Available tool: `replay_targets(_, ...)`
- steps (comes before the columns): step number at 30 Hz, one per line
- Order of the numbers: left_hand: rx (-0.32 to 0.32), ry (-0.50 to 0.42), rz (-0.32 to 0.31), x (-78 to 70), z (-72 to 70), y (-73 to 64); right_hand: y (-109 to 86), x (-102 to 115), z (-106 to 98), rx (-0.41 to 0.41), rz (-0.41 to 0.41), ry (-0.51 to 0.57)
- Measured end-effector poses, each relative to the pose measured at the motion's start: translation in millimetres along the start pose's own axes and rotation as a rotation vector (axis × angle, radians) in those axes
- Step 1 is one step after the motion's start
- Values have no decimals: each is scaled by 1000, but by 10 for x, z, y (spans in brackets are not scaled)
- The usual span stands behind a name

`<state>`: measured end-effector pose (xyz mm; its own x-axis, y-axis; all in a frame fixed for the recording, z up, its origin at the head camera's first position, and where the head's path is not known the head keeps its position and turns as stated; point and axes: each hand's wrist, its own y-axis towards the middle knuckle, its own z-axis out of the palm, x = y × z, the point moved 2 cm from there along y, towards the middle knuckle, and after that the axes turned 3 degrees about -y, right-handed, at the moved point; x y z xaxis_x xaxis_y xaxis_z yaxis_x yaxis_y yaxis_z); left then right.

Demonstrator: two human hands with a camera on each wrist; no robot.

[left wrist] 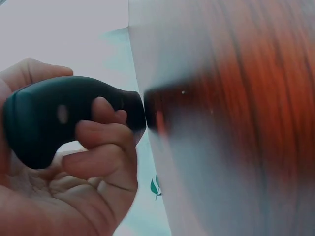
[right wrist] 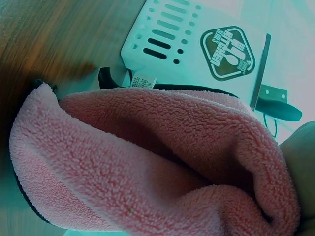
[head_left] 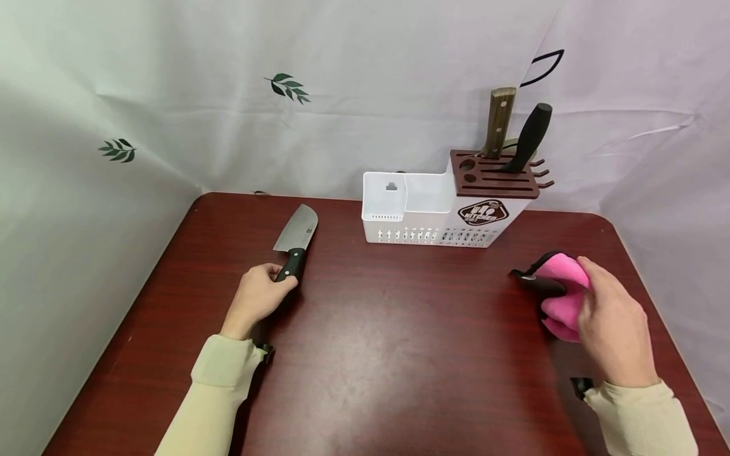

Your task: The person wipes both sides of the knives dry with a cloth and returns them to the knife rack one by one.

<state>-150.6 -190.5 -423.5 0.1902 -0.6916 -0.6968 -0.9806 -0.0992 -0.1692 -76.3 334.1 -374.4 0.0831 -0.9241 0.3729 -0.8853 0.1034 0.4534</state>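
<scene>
At the left of the table, my left hand (head_left: 259,296) grips a cleaver (head_left: 298,229) by its black handle (left wrist: 74,118). Its broad blade points toward the back wall, and in the left wrist view the fingers curl about the handle. On the right side my right hand (head_left: 618,326) holds a pink cloth (head_left: 564,310) with a dark edge, bunched and hanging in folds. Fluffy pink cloth (right wrist: 147,162) fills much of the right wrist view and hides most of the fingers there.
A white knife holder (head_left: 422,218) with a brown slotted top (head_left: 496,180) stands at the back of the reddish-brown table (head_left: 399,354). A wooden-handled knife (head_left: 499,120) and a black-handled knife (head_left: 533,136) stand in it. White curtains (head_left: 199,95) enclose the table's back and sides.
</scene>
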Motion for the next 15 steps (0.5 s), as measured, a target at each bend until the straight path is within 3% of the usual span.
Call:
replay_targets(8,-55,6,27,14,-3,-37,3,-2,-6,2,0,-1)
replay_targets(15,-97,-9,67,-50,-46,-175,-4,43,-19,-41,-9,17)
